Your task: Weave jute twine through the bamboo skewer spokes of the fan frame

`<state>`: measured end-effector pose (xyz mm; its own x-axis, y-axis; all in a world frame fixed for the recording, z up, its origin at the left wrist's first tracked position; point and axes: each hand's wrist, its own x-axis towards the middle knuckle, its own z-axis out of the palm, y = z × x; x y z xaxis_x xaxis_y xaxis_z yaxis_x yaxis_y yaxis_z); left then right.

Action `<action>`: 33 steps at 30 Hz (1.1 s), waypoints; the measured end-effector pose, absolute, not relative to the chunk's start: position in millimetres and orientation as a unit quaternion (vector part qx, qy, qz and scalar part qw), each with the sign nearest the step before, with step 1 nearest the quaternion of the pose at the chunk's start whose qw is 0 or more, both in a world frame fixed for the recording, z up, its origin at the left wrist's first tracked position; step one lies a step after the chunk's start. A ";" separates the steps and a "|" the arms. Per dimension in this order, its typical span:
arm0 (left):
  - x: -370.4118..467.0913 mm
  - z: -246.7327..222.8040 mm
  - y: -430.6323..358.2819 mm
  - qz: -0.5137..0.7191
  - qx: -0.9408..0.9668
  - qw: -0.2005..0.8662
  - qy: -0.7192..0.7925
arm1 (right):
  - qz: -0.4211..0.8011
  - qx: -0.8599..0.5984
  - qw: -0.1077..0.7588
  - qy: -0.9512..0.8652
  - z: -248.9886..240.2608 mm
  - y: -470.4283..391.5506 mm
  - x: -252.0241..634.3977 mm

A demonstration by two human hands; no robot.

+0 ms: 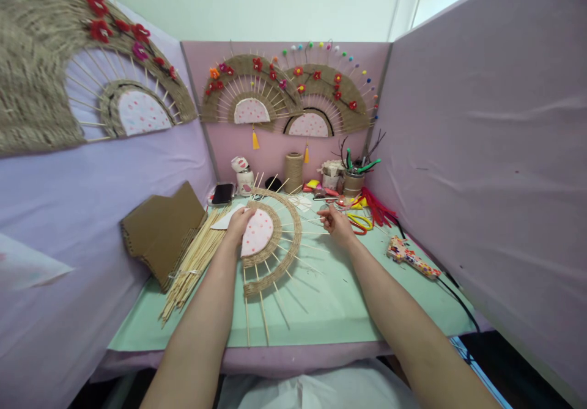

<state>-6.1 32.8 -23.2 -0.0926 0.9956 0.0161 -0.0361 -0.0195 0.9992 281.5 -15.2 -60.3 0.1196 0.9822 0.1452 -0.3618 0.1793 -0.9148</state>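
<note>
A half-round fan frame of thin sticks and woven twine [293,238] is held above the green table, its straight side to the left. At its centre is a white half-circle with pink dots [257,233]. My left hand [239,224] is closed on the upper left of this centre, beside a white pointed piece [225,218]. On the right, my right hand [337,224] has its fingers pinched together near the outer stick tips; whatever they hold is too small to make out. Bare stick ends stick out past the twine band.
Left are a bundle of sticks [195,262] and brown cardboard [162,228]. A phone [222,194], twine spool [294,172] and tool pot [353,183] stand behind. Yellow-handled scissors [361,221] and a patterned glue gun [413,258] with a cord lie right. Finished fans [250,63] hang behind.
</note>
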 end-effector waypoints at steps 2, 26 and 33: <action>-3.9 -25.2 33.7 0.550 0.464 0.485 0.498 | 0.551 -0.366 0.619 -0.424 -59.0 -17.7 278.3; -1.1 -28.2 32.7 0.606 0.465 0.413 0.497 | 0.563 -0.405 0.571 -0.440 -59.6 -19.3 277.6; -3.6 -32.1 38.2 0.596 0.477 0.400 0.508 | 0.427 -0.477 0.608 -0.470 -61.2 -19.0 276.0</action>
